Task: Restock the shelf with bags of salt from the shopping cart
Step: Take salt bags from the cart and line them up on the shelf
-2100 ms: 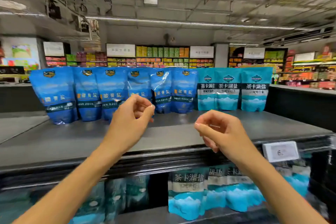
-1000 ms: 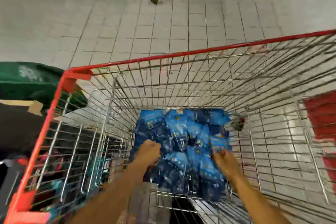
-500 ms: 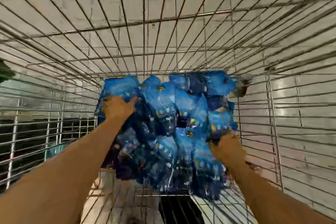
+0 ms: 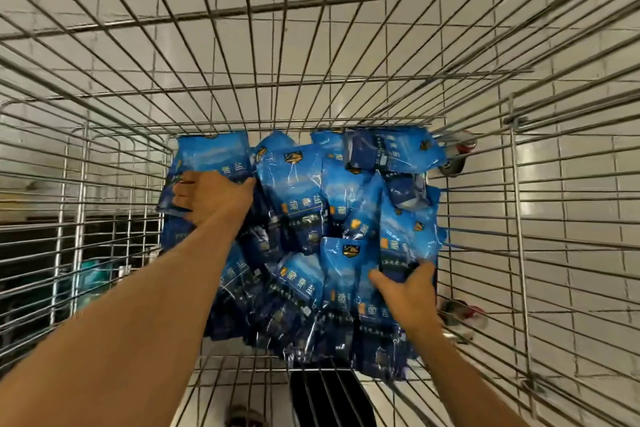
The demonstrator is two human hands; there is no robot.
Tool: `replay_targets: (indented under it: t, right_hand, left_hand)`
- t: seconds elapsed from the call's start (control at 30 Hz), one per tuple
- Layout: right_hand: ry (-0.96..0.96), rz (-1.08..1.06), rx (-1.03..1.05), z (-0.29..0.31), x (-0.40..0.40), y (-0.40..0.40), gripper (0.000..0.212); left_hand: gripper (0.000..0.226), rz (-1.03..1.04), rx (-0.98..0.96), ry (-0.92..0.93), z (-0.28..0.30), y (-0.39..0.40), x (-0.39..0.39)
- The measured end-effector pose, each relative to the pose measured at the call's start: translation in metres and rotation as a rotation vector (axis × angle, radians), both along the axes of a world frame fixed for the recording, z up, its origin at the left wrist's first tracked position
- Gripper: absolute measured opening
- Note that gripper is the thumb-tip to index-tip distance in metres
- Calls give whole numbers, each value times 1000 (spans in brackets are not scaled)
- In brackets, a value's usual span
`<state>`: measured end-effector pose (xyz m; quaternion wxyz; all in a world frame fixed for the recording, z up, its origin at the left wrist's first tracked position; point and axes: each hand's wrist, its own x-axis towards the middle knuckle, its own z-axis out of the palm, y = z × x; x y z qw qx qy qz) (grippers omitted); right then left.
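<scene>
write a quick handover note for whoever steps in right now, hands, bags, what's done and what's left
Left hand: grips the bag at the far left of the pile, fingers curled over its edge.
Right hand: grips a bag on the right side, near the cart's right wall.
Salt bags: a loose blue pile on the floor of the wire cart.
Done: both hands have a grip; neither bag is lifted clear.
Left: lift both bags out, carry them to the shelf (out of view), stand them there, then come back for the rest.
</scene>
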<state>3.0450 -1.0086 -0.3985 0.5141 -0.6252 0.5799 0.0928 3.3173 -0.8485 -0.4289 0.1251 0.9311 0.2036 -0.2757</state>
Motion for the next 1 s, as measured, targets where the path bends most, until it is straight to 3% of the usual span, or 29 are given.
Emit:
replay_targets:
  t: [0.07,0.1,0.2,0.23,0.47,0.6,0.77,0.87,0.93,1.0]
  right_hand:
    - [-28,-117,93,-2,2,10,71]
    - [-27,-169,135,-3,3,14,75]
    - [-22,-394,347,0,6,18,66]
    - [-35,-463,421,1,8,18,60]
    - [-139,-606,747,21,7,14,19]
    - [-94,-471,781,51,-1,16,27]
    - [-90,-372,654,118,5,16,54]
    - [-166,-281,594,173,20,12,57]
    - [-200,-208,579,217,31,13,57]
    - [-250,-161,533,255,40,20,71]
  left_hand:
    - [126,69,-34,-11,-5,0,2]
    - [118,91,-80,-10,-6,2,4]
    - [47,171,-307,-48,-7,15,-1]
    - [35,207,-366,-43,-6,19,-3]
    - [39,314,-666,190,32,43,-32]
    - [37,355,-780,261,73,58,-54]
    - [59,352,-790,166,153,69,-67]
    - [70,346,-850,153,213,82,-68]
    - [66,312,-885,92,258,91,-68]
    - [54,259,-893,20,297,102,-68]
